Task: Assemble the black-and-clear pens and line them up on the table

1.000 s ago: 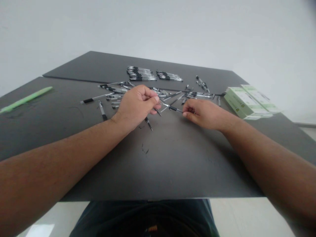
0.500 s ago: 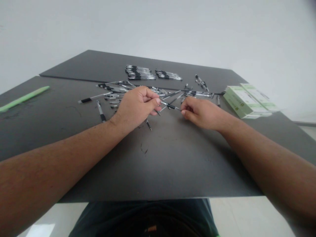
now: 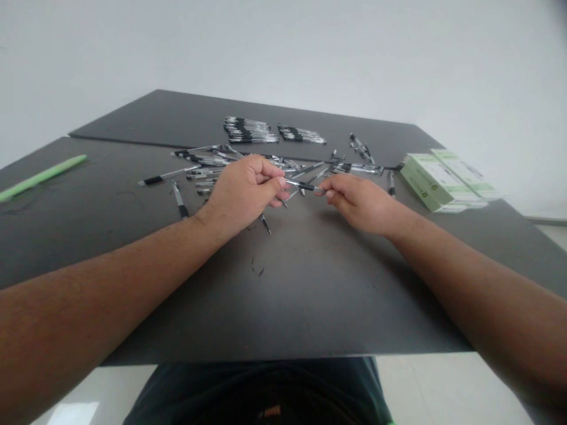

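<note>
Between my two hands a clear pen with a black grip (image 3: 305, 186) is held roughly level above the table. My left hand (image 3: 253, 188) pinches its left end between thumb and fingers. At the pen's right end, the thumb and fingertips of my right hand (image 3: 354, 199) are closed; whether they hold the tip itself or a small part on it is too small to tell. Behind and beneath my left hand lies a loose heap of similar pens (image 3: 208, 159), partly hidden by it. One pen (image 3: 264, 224) pokes out below my left wrist.
Two neat rows of pens, a larger one (image 3: 250, 131) and a smaller one (image 3: 302, 134), lie at the back. Small dark parts (image 3: 362, 149) sit right of them. Green-and-white boxes (image 3: 436, 183) stand at right. A green stick-like object (image 3: 44, 177) lies far left.
My right hand has shifted slightly left and up, its fingers now closer along the pen's right end. The pen lies a little more level. My left hand has hardly moved.
</note>
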The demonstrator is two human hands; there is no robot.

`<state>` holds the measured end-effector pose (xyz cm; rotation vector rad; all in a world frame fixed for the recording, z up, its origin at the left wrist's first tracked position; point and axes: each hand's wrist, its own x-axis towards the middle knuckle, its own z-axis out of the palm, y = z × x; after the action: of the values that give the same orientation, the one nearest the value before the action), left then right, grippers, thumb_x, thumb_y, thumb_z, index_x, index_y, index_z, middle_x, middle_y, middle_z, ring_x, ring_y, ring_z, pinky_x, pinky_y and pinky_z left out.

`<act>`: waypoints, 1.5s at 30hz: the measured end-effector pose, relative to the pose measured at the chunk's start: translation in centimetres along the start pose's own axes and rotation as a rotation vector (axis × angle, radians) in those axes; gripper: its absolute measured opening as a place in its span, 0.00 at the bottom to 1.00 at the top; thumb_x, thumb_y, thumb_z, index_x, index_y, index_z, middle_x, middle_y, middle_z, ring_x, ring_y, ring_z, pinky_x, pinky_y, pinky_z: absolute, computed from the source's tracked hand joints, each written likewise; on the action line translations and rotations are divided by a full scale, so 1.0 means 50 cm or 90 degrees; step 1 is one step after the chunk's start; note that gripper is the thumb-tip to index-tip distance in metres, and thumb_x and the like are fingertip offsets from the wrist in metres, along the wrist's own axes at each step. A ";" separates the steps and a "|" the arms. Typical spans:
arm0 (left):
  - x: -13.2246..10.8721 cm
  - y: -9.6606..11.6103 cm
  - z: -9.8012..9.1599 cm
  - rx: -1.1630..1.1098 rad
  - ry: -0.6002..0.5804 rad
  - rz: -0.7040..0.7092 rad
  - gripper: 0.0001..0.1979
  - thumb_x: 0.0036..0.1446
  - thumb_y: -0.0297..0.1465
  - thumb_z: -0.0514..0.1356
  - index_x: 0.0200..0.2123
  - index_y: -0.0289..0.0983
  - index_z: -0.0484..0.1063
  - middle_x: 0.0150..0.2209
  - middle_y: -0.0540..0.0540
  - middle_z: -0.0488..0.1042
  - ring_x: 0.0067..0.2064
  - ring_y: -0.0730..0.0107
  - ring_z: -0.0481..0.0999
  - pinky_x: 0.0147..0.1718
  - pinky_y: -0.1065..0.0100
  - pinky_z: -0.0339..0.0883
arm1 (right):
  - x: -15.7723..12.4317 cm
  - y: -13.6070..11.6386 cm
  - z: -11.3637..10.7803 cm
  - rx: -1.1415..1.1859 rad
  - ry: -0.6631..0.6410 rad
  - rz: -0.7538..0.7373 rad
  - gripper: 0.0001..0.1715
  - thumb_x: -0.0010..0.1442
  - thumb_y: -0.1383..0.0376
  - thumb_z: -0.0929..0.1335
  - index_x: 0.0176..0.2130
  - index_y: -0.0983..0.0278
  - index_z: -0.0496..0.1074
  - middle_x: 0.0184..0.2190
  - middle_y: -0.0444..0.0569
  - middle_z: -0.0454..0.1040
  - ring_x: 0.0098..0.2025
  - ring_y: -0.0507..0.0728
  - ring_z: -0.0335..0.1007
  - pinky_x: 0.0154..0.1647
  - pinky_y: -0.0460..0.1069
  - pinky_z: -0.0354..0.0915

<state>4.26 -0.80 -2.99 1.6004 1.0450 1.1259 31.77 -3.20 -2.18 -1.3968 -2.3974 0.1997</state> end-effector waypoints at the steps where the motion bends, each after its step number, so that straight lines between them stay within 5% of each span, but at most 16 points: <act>1: 0.000 0.000 0.000 -0.004 -0.002 -0.002 0.05 0.68 0.24 0.71 0.42 0.37 0.78 0.35 0.45 0.88 0.37 0.63 0.91 0.33 0.68 0.85 | -0.001 0.000 -0.001 -0.001 0.004 -0.003 0.21 0.75 0.65 0.63 0.55 0.61 0.84 0.52 0.58 0.88 0.54 0.66 0.82 0.59 0.58 0.73; 20: -0.002 0.003 0.001 -0.007 -0.012 0.019 0.04 0.67 0.23 0.69 0.41 0.37 0.78 0.34 0.45 0.87 0.36 0.64 0.91 0.34 0.68 0.86 | -0.002 -0.004 0.005 0.011 0.026 -0.017 0.21 0.75 0.65 0.63 0.55 0.62 0.84 0.51 0.57 0.87 0.52 0.66 0.82 0.57 0.57 0.72; 26: 0.004 -0.011 0.000 0.024 -0.019 0.037 0.06 0.69 0.27 0.66 0.47 0.38 0.76 0.38 0.47 0.86 0.34 0.67 0.89 0.27 0.72 0.80 | -0.002 0.010 0.015 0.007 0.057 -0.014 0.20 0.76 0.65 0.64 0.55 0.61 0.84 0.51 0.57 0.88 0.53 0.65 0.83 0.58 0.58 0.74; 29: 0.001 -0.021 -0.002 0.100 -0.004 0.090 0.10 0.69 0.30 0.66 0.52 0.39 0.76 0.38 0.49 0.85 0.31 0.69 0.85 0.25 0.71 0.73 | -0.004 0.031 0.011 -0.031 0.083 0.029 0.19 0.76 0.63 0.65 0.56 0.60 0.85 0.52 0.56 0.89 0.55 0.66 0.84 0.60 0.59 0.76; 32: -0.010 -0.017 -0.004 0.196 0.008 0.187 0.03 0.70 0.30 0.65 0.45 0.40 0.78 0.34 0.50 0.83 0.33 0.68 0.82 0.33 0.67 0.72 | 0.004 0.054 -0.006 -0.080 0.083 0.092 0.19 0.74 0.63 0.68 0.57 0.59 0.86 0.54 0.56 0.90 0.56 0.68 0.86 0.60 0.60 0.77; 39: -0.030 -0.006 0.005 0.236 -0.058 0.277 0.05 0.68 0.25 0.63 0.40 0.39 0.79 0.34 0.51 0.82 0.35 0.68 0.79 0.37 0.65 0.67 | 0.135 0.111 -0.052 -0.212 0.077 0.211 0.20 0.77 0.60 0.69 0.60 0.59 0.85 0.53 0.55 0.90 0.56 0.67 0.87 0.60 0.58 0.78; 45: -0.027 -0.010 0.003 0.245 -0.060 0.312 0.06 0.68 0.23 0.63 0.41 0.39 0.79 0.35 0.51 0.82 0.36 0.68 0.80 0.37 0.65 0.67 | 0.294 0.176 -0.021 -0.326 -0.015 0.213 0.22 0.77 0.63 0.66 0.59 0.64 0.86 0.56 0.62 0.90 0.59 0.70 0.86 0.62 0.58 0.76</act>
<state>4.02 -1.98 -3.77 2.2807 0.8630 1.1933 32.73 13.85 -0.40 -2.0265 -2.3113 -0.3438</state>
